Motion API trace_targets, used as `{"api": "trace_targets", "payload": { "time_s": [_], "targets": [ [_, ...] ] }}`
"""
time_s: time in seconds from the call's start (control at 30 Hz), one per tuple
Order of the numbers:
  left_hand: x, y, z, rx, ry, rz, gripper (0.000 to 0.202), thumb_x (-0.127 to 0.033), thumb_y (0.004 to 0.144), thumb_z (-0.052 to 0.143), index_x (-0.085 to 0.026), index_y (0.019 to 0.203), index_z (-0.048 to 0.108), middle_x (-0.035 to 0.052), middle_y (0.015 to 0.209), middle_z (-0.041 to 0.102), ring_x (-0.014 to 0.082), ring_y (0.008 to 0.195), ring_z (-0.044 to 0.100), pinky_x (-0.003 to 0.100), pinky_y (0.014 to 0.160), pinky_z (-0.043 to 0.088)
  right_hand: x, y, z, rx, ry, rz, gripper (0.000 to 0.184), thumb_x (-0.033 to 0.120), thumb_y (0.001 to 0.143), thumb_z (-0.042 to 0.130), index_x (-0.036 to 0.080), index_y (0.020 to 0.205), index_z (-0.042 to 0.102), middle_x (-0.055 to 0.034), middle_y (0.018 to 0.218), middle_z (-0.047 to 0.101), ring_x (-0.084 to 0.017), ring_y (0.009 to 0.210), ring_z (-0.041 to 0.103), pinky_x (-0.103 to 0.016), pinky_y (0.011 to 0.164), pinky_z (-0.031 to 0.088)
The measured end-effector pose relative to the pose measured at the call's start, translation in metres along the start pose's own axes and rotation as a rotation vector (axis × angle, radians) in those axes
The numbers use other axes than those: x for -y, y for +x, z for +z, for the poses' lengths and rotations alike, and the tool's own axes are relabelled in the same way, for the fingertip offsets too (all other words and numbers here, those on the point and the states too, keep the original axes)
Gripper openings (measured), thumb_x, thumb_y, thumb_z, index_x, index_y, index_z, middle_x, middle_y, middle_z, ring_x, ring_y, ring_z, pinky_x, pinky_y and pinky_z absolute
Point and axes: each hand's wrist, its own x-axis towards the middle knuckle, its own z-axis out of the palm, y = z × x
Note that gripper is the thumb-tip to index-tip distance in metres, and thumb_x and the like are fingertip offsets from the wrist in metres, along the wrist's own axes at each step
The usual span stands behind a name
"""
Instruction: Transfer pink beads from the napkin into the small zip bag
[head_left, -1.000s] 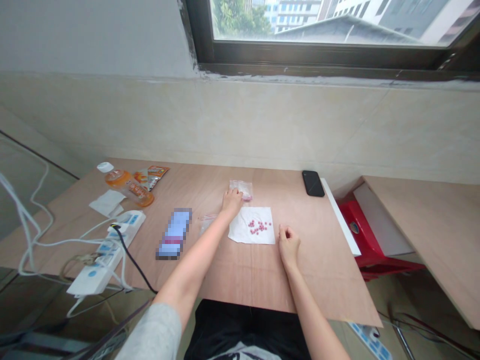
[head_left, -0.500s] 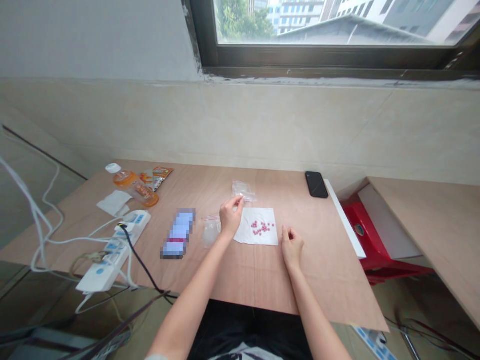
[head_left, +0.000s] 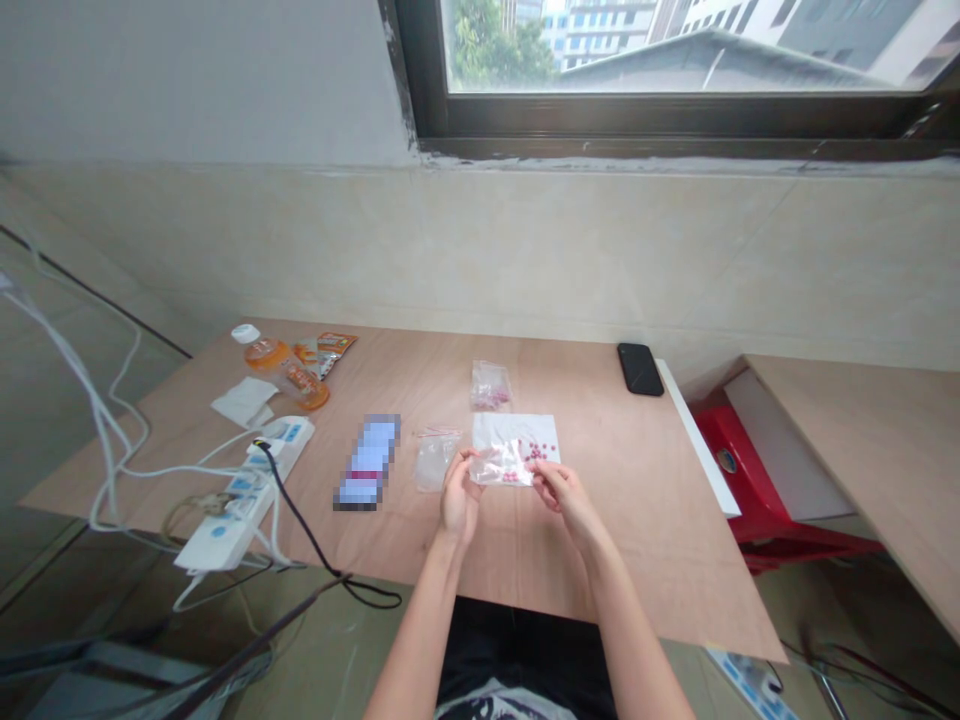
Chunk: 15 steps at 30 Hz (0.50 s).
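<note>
A small clear plastic bag (head_left: 496, 464) is held low over a white paper sheet (head_left: 487, 424). My left hand (head_left: 460, 500) pinches its left edge between thumb and fingers. At the bag's right end, the fingertips of my right hand (head_left: 564, 493) are closed together on it. Small round pink pills (head_left: 538, 450) lie scattered on the sheet, some showing near or through the clear plastic. Behind the sheet rests another clear bag (head_left: 491, 386) with pink pills inside. A further clear zip bag (head_left: 436, 462) lies flat beside my left hand.
To the left are a phone with a lit screen (head_left: 367, 462), a white power strip (head_left: 244, 495) with cables, an orange drink bottle (head_left: 285, 372), a snack packet (head_left: 330, 350) and a tissue (head_left: 245, 402). A black phone (head_left: 640, 369) lies at the back right. A red stool (head_left: 739, 480) stands beyond the table.
My left hand has come back from the bags behind the sheet and now holds a clear bag over it. My right hand has moved left to meet the bag. The view has shifted slightly.
</note>
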Motion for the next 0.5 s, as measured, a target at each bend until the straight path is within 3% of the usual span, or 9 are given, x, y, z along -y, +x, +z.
{"api": "trace_targets", "payload": {
  "time_s": [0.2,0.33,0.43,0.5],
  "targets": [
    [0.004,0.001,-0.005,-0.037,0.140,-0.019,0.022,-0.027,0.074,0.058,-0.017,0.092,0.053,0.0044,0.093,0.068,0.0168,0.083,0.065,0.027,0.072,0.047,0.005,-0.011,0.005,0.000,0.007,0.005,0.039,0.053,0.061,0.070,0.016,0.067,0.060,0.0084,0.043,0.031,-0.005,0.039,0.022,-0.020,0.040,0.013],
    [-0.009,0.000,-0.004,-0.191,0.473,0.217,0.023,-0.031,0.077,0.057,-0.018,0.095,0.055,0.0050,0.099,0.066,0.0151,0.090,0.062,0.025,0.075,0.046,0.010,-0.020,0.002,-0.049,0.005,-0.070,0.036,0.051,0.067,0.067,0.016,0.065,0.060,0.0077,0.045,0.032,-0.005,0.041,0.023,-0.021,0.042,0.016],
    [-0.025,-0.011,0.005,-0.080,0.766,0.353,0.021,-0.036,0.080,0.056,-0.017,0.089,0.060,0.0047,0.090,0.066,0.0156,0.087,0.061,0.026,0.078,0.046,0.017,-0.030,0.003,-0.060,-0.028,-0.143,0.033,0.048,0.071,0.066,0.016,0.065,0.061,0.0052,0.049,0.040,-0.006,0.045,0.029,-0.021,0.045,0.022],
    [-0.034,-0.021,0.015,0.069,0.919,0.318,0.023,-0.038,0.082,0.055,-0.017,0.088,0.062,0.0043,0.085,0.067,0.0162,0.083,0.062,0.028,0.077,0.047,0.021,-0.036,0.006,-0.062,-0.058,-0.199,0.031,0.046,0.073,0.066,0.015,0.066,0.062,0.0029,0.054,0.048,-0.008,0.049,0.036,-0.022,0.048,0.028]
  ]
}}
